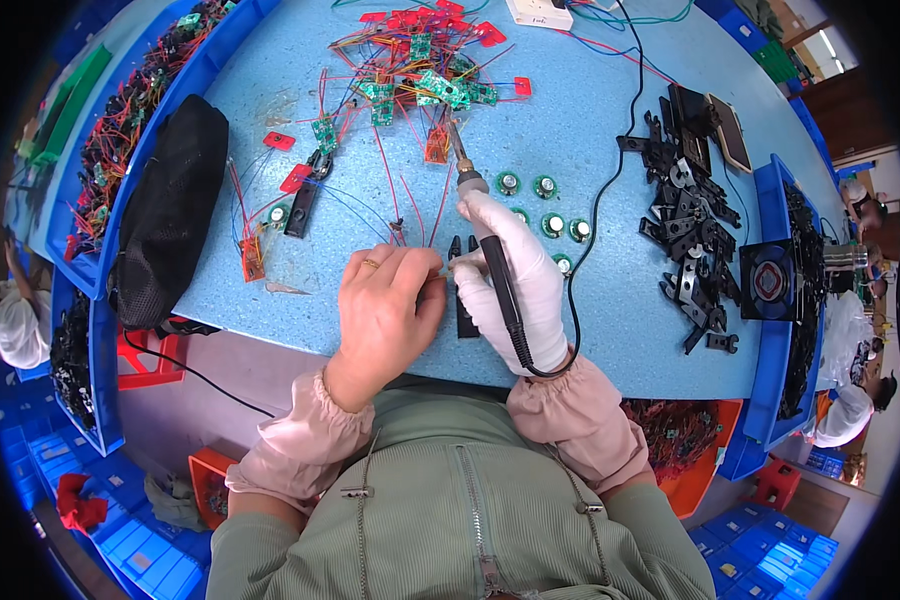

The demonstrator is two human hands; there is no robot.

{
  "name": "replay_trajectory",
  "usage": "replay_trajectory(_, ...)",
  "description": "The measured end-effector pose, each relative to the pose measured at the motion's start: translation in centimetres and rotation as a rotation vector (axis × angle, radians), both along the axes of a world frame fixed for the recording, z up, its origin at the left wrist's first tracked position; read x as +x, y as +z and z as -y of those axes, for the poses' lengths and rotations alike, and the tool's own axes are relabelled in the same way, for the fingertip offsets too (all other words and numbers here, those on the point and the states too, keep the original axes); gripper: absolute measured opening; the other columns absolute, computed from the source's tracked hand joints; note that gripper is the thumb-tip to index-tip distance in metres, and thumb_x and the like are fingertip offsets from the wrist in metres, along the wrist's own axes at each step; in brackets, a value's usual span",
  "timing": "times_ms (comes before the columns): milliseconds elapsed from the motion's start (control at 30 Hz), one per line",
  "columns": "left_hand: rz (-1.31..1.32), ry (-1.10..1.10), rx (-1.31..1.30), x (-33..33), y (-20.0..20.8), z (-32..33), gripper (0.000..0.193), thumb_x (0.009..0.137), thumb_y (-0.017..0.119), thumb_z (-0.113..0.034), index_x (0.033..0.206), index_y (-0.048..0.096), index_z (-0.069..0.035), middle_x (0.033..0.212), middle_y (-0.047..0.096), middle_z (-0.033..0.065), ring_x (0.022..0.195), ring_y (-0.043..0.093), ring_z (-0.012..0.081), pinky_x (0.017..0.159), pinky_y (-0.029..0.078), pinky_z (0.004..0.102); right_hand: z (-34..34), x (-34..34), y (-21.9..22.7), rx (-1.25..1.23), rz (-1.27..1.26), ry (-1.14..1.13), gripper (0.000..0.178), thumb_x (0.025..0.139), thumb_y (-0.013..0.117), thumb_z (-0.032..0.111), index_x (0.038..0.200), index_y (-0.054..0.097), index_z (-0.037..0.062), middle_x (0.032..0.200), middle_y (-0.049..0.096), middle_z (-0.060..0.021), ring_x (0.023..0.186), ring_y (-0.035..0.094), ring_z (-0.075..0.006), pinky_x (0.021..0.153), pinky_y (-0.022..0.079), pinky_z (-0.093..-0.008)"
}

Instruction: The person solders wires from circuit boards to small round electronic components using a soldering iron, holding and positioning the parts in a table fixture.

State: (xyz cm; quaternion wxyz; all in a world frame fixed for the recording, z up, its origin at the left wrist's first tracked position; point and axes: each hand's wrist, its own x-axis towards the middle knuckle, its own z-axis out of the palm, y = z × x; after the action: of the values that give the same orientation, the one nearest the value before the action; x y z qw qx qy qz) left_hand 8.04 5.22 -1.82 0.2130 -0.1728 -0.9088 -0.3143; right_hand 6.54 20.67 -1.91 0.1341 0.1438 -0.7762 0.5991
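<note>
My right hand (515, 275), in a white glove, is wrapped round a soldering iron (501, 290). Its metal tip points away from me, close to an orange circuit board (437, 143) with wires. My bare left hand (390, 298), with a ring on one finger, is closed, thumb and fingertips pinched together beside the gloved fingertips. What it pinches is hidden; thin red wires (407, 205) rise just beyond it. Between the hands a black plastic part (467, 324) lies on the table, partly covered by the glove. Several round green parts with silver centres (553, 225) lie right of the iron.
Green boards with tangled wires (420, 85) lie at the far middle. Black plastic pieces (685, 220) are heaped at right. A black pouch (175, 210) sits at left by a blue bin (150, 135) of wired parts. The iron's cable (598, 190) crosses the blue table (320, 300).
</note>
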Motion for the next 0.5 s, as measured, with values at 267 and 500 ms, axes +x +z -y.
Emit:
replay_trajectory(267,-0.059,-0.066,0.031,-0.13,-0.02,0.27,0.024,0.072,0.072,-0.002,0.093,0.063,-0.012,0.087,0.065,0.0026,0.078,0.059,0.0229,0.082,0.045,0.034,-0.18,-0.29,-0.17,0.009,0.009,-0.033,0.07,0.072,0.062,-0.018,0.138,0.056,0.0034,0.13,0.067,-0.0139,0.092,0.066,-0.0144,0.071,0.054,-0.0233)
replay_trajectory(500,-0.042,-0.067,0.068,-0.14,-0.01,0.34,0.024,0.067,0.069,0.003,0.085,0.061,-0.01,0.081,0.065,0.0013,0.076,0.057,0.0218,0.085,0.045,0.0337,-0.13,-0.21,-0.01,-0.011,0.02,-0.018,0.071,0.072,0.062,-0.018,0.139,0.056,0.0035,0.131,0.067,-0.0142,0.093,0.066,-0.0143,0.071,0.054,-0.0231)
